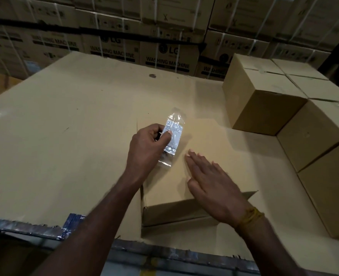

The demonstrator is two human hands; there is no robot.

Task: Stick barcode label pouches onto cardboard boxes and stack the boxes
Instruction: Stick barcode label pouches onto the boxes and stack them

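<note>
Left hand [144, 148] pinching label pouch [172, 139], right hand [214, 188] flat, fingers straight, on cardboard box [164, 188]

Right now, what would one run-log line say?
left hand: pinches label pouch | right hand: flat on cardboard box | pouch: not yet stuck

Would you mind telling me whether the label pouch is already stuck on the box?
Not yet. The left hand pinches the label pouch above the box, its ends lifted and crinkled; the right hand lies flat on the box.
</note>
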